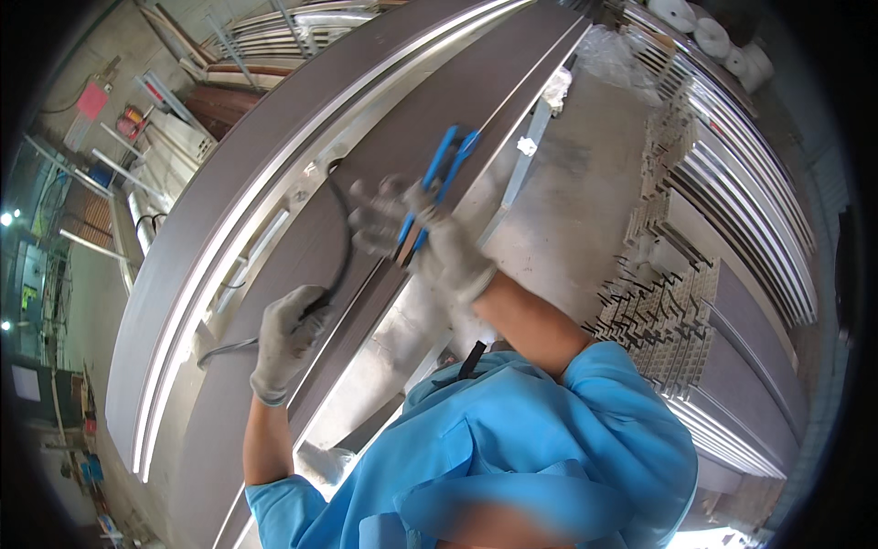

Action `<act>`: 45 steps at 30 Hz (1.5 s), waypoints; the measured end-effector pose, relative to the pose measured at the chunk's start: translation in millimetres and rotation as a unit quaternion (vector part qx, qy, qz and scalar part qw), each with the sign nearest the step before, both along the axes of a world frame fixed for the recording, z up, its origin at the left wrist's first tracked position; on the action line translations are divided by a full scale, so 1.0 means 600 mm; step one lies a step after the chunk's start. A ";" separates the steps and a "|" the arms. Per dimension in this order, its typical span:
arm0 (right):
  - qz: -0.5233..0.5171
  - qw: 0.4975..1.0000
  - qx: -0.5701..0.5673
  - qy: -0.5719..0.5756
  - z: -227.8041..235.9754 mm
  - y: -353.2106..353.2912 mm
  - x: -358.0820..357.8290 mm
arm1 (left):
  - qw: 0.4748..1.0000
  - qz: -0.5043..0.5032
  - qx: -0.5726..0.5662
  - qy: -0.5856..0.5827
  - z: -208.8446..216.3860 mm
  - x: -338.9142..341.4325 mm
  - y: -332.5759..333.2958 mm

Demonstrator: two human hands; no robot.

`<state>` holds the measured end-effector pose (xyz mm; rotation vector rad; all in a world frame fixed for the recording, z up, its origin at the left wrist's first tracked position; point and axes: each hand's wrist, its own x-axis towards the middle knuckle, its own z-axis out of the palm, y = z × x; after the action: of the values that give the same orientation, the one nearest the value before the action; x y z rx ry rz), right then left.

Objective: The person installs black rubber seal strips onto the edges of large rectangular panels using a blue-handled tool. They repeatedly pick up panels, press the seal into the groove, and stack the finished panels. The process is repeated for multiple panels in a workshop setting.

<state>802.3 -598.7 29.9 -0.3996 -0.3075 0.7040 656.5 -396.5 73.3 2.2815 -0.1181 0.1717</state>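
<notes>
My left hand [285, 346], in a pale work glove, is closed around a black flexible strip [347, 240]. The strip arcs up to the brown board [315, 220], and its other end comes out to the left of the hand. Also gloved, my right hand [450, 254] is closed at a tool with two long blue handles [443, 178], lying slantwise over the board's edge. The tool's dark end points down toward a narrow brown piece [352, 316]. Blurred gloved fingers show left of the handles; motion smears them, and part of the grip is hidden.
A second long board with bright metal edging [215, 206] runs along the left. On the right stand stacked hollow profiles [663, 343] with dark bits sticking out and silvery lengths [745, 197]. White rolls [712, 38] lie at the upper right, near clear plastic film [615, 59].
</notes>
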 end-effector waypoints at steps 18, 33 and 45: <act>0.013 0.985 0.171 -0.002 -0.001 -0.182 0.196 | 0.996 0.028 0.037 0.072 -0.037 0.040 -0.144; -0.226 0.956 -0.086 -0.167 -0.015 -0.504 0.395 | 0.941 0.065 0.220 -0.250 -0.035 0.495 -0.573; -0.356 0.918 -0.101 -0.140 0.024 -0.686 0.708 | 0.950 -0.005 0.179 -0.255 -0.060 0.698 -0.616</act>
<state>1227.4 -1010.4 44.5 -0.7621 -0.3315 -0.0456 1075.3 -766.2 37.4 2.5425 -0.4622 0.7903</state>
